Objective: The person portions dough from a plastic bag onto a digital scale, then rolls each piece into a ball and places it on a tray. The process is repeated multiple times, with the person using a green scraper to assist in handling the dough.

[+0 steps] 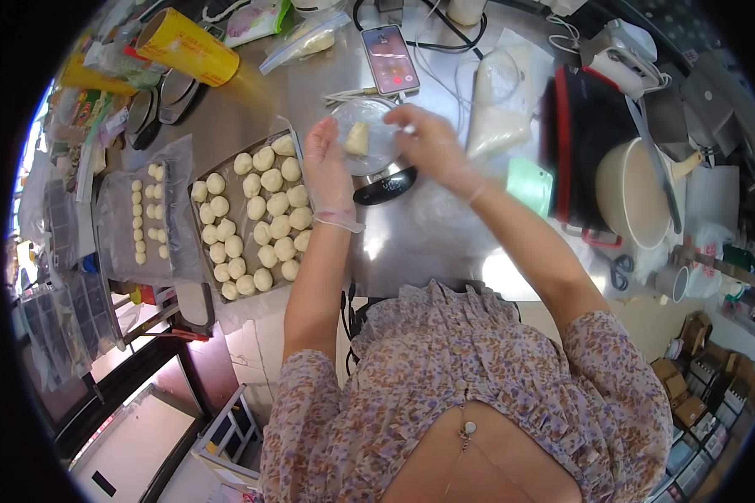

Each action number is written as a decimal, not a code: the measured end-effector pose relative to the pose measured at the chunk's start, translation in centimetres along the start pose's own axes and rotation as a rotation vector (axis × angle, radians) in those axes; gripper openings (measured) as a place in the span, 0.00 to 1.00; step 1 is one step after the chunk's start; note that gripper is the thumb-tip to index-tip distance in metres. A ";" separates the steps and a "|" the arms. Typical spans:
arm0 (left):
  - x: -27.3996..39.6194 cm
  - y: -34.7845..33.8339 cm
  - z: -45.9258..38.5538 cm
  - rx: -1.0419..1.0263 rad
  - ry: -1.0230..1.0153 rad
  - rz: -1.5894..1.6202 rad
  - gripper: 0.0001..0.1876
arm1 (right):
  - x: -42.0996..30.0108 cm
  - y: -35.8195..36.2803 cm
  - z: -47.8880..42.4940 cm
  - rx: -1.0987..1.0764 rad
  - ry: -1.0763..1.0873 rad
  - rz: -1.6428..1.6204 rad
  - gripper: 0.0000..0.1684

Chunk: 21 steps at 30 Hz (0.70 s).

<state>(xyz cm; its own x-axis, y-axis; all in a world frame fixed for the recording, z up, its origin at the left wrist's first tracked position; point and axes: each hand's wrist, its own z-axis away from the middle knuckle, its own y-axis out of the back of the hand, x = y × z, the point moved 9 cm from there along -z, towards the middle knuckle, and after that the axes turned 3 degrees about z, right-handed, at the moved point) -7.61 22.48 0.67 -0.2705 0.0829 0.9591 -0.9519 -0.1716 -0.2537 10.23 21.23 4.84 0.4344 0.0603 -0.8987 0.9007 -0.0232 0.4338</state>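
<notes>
A piece of pale dough (pixel 357 139) lies on the round pan of a digital kitchen scale (pixel 385 187), whose display is lit. My left hand (pixel 326 166), in a clear plastic glove, is raised at the scale's left side with its palm towards the pan, holding nothing that I can see. My right hand (pixel 429 141), gloved too and blurred, is over the pan's right edge with its fingers bent; whether a bit of dough is between the fingertips is unclear. Left of my left hand, a tray (pixel 196 220) bears rows of round dough balls (pixel 279 202).
Further left, smaller dough balls (pixel 138 223) lie on plastic sheeting. A phone (pixel 390 60) with a cable lies behind the scale. To the right are a bag of white contents (pixel 502 104), a green dough scraper (pixel 529 187), a cream pot (pixel 635 192) and black-handled scissors (pixel 620 271).
</notes>
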 end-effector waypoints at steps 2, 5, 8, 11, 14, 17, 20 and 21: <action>-0.3 -1.0 0.2 0.002 0.036 -0.004 0.16 | -1.4 -1.7 -1.0 0.067 0.245 0.187 0.13; -2.7 0.4 -0.4 0.012 0.066 -0.061 0.17 | -2.9 -5.4 -2.0 -0.090 0.380 0.408 0.17; -3.1 -0.5 0.1 -0.022 0.050 -0.089 0.22 | 1.1 -7.9 -3.0 -0.194 0.301 0.477 0.24; -2.4 -0.1 0.8 -0.015 0.028 -0.268 0.22 | 1.6 -5.4 -2.5 0.056 0.146 0.119 0.21; -2.9 0.0 1.2 -0.050 0.032 -0.426 0.23 | 5.5 -2.7 -2.6 0.114 -0.301 -0.441 0.27; -1.5 -0.8 1.7 -0.039 0.011 -0.436 0.19 | 6.3 1.4 -1.8 0.197 -0.409 -0.931 0.33; -1.3 0.1 1.7 0.042 -0.085 -0.237 0.16 | 6.0 2.8 -0.6 0.045 -0.435 -1.233 0.30; -0.9 -0.1 1.7 0.050 -0.109 -0.204 0.16 | 5.6 3.3 0.2 0.046 -0.429 -1.213 0.29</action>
<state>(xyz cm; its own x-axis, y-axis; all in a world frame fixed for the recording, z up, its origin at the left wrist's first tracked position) -7.06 20.79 0.06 -0.0534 0.0146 0.9985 -0.9763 -0.2107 -0.0491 15.68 21.34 1.21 -0.6993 -0.2573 -0.6669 0.7142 -0.2140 -0.6664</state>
